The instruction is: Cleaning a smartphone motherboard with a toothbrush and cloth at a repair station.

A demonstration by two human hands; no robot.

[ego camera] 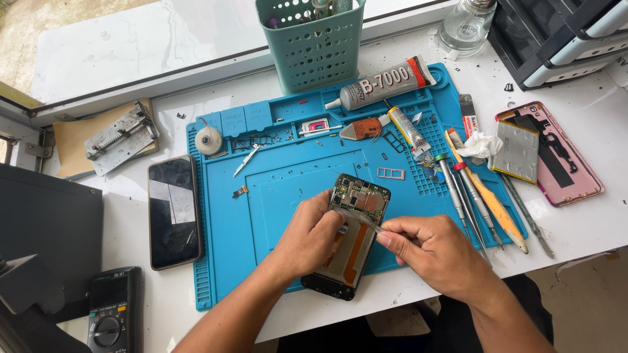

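An opened phone (350, 230) with its back off lies on the blue repair mat (275, 196), circuit board and orange flex cables exposed. My left hand (307, 236) grips the phone's left side and steadies it. My right hand (435, 253) is closed on thin metal tweezers (361, 219), whose tips rest on the phone's middle, just below the board.
A second phone (173, 210) lies screen-up left of the mat. Glue tubes (386, 84), screwdrivers (468, 196), a pink back cover (556, 153) with a battery (517, 150), a teal tool basket (313, 42), a multimeter (112, 310) and small screws surround the work area.
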